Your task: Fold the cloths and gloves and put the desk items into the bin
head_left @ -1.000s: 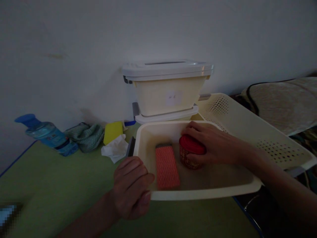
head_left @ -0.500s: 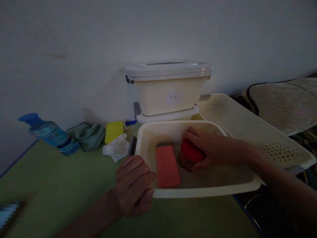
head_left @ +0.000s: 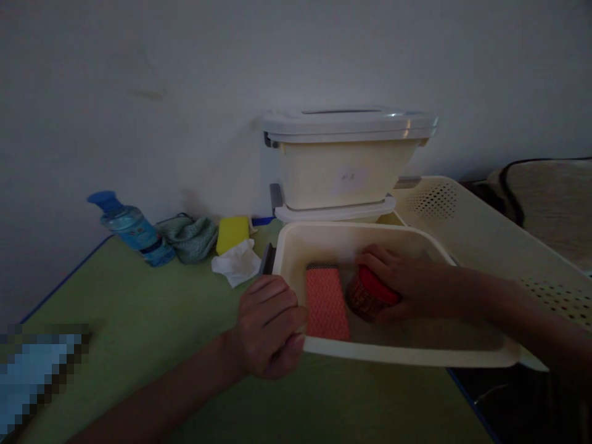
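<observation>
My left hand is closed around the front left corner of a cream plastic bin, its thumb over the rim. Inside the bin, my right hand grips a round can with a red lid. The can is tilted, its patterned dark red side facing me; whether it touches the bin's floor I cannot tell. Left of the can lies a red-pink textured sponge with a dark checked edge at its far end.
Behind stand stacked cream bins with a grey-white lid. A perforated cream basket is at right. On the green table are a blue bottle, a grey-green cloth, a yellow sponge and a white tissue.
The whole scene has shifted rightward in view as my head turned left. Both hands keep their holds, and the can looks tipped a little more towards me.
</observation>
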{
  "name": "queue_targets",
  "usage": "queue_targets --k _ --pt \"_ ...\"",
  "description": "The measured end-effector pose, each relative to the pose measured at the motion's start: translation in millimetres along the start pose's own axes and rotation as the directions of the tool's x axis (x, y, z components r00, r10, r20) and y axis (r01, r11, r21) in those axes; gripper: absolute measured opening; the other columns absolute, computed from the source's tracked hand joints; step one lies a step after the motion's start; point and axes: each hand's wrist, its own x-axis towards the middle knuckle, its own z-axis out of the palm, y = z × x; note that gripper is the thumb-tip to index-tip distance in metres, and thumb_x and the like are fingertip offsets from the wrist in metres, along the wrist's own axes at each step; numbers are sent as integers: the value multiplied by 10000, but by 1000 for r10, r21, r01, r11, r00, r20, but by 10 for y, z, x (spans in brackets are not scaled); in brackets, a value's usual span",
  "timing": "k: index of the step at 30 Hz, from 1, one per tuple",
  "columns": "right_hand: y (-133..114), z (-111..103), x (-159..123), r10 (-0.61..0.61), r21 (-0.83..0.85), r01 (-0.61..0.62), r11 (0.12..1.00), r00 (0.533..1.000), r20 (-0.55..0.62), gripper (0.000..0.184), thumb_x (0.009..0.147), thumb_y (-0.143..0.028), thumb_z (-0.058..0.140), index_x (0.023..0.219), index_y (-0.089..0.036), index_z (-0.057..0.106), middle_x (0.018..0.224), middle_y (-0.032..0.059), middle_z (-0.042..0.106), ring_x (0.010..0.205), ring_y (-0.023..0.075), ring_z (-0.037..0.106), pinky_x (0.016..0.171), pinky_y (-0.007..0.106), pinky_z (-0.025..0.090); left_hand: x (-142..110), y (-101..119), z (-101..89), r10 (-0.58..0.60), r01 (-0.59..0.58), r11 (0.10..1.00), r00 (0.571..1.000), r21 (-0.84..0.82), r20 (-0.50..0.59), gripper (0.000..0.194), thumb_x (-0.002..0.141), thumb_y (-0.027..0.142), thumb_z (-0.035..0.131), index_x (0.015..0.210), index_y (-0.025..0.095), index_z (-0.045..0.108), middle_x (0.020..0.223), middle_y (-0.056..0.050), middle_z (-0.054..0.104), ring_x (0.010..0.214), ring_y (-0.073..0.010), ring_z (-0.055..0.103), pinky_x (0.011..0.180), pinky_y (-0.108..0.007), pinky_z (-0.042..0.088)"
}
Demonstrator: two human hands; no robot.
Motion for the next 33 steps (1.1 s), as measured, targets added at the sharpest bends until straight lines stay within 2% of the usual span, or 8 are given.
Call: queue_targets --k 6,9,16,19,24,27,30,33 --pt "-66 -3 57 46 -111 -40 993 997 54 652 649 -420 647 1187 -103 460 1187 196 475 969 323 548 774 440 468 -23 -13 19 -4 4 1000 999 -22 -34 278 860 205 296 666 164 491 485 -10 487 499 -138 439 517 -284 385" --pt "-88 -6 88 15 -156 -8 988 999 44 630 652 -437 634 1152 -86 478 1144 199 498 952 329 552 772 453 466 -19 -15 22 -1 0 1000 999 -22 -42 269 849 196 302 669 162 498 489 -11 480 510 -143 441 518 -283 375" --pt "-98 -8 87 -25 -121 25 992 1000 6 589 658 -461 600 1100 -89 487 1107 202 510 944 327 550 779 476 450 -32 3 51 -21 18 999 997 -50 -71 231 809 163 328 654 158 499 516 -25 487 525 -149 418 523 -293 353" --pt "-105 -8 74 -10 -108 10 994 1000 0 635 644 -450 619 1136 -80 462 1136 215 496 986 344 536 797 491 441 -47 15 52 -39 34 997 996 -64 -81 208 792 139 349 652 150 502 531 -33 490 532 -147 405 533 -297 351" --pt "-135 -49 80 25 -136 -17 991 998 52 729 633 -395 666 1208 -20 416 1193 235 470 1047 326 525 885 431 417 -46 38 65 -62 58 997 992 -41 -106 221 802 143 343 644 153 497 529 -26 468 535 -145 401 532 -292 343" --pt "-148 -60 83 34 -168 -23 985 997 65 797 618 -392 688 1243 6 393 1222 251 455 1097 343 489 922 433 392 -36 48 70 -66 64 998 992 -26 -109 244 814 153 329 626 158 484 525 -25 463 532 -146 402 528 -292 335" --pt "-151 -29 62 29 -147 -23 989 999 36 830 625 -383 687 1289 -9 358 1263 263 427 1169 366 425 942 462 370 -15 58 32 -63 63 998 997 -1 -49 270 826 158 312 613 163 479 529 -27 477 535 -146 410 539 -295 341" --pt "-159 -18 11 27 -113 -27 993 1000 -5 820 662 -374 650 1339 -65 305 1317 263 383 1221 370 371 937 503 365 46 57 -64 -72 75 997 990 -20 119 271 833 162 310 639 159 500 552 -25 507 551 -146 442 570 -297 374"
